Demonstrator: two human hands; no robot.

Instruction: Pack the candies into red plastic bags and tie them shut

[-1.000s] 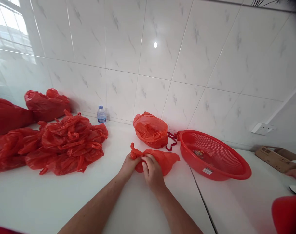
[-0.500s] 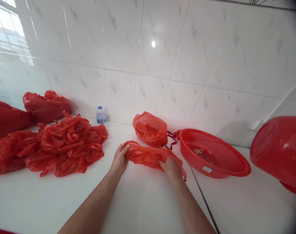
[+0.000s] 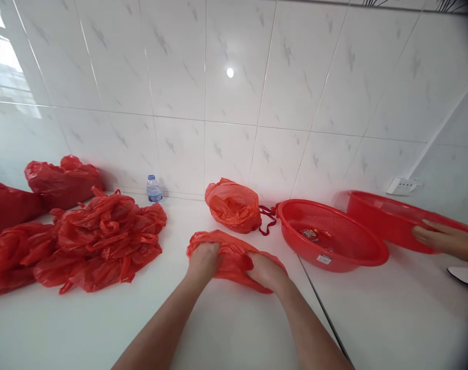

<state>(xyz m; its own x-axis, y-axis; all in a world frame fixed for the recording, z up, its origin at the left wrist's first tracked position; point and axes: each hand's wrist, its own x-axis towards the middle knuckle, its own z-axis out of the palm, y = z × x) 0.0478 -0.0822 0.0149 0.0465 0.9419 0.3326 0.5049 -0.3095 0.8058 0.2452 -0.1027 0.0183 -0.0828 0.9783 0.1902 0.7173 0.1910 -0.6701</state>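
Observation:
A thin red plastic bag (image 3: 234, 249) lies spread sideways above the white table in front of me. My left hand (image 3: 205, 259) reaches into its left part and grips the film, with the fingertips hidden in the folds. On the other side my right hand (image 3: 267, 270) is closed on the bag's right part, its fingers also partly covered by plastic. Just behind stands another red plastic bag (image 3: 234, 208), its mouth open and crumpled film inside. A dark red strap (image 3: 268, 218) lies between it and a red perforated basin (image 3: 330, 231).
A heap of knotted red bags (image 3: 103, 236) lies at left, with a full red bag (image 3: 64, 180) behind. A small water bottle (image 3: 154, 189) stands near the tiled wall. At right, another person's hand (image 3: 446, 239) is at a second red basin (image 3: 388, 218).
My left hand has moved from the bag's left edge into its opening. At right, the tilted red basin has come down beside the first, and another person's hand has appeared there.

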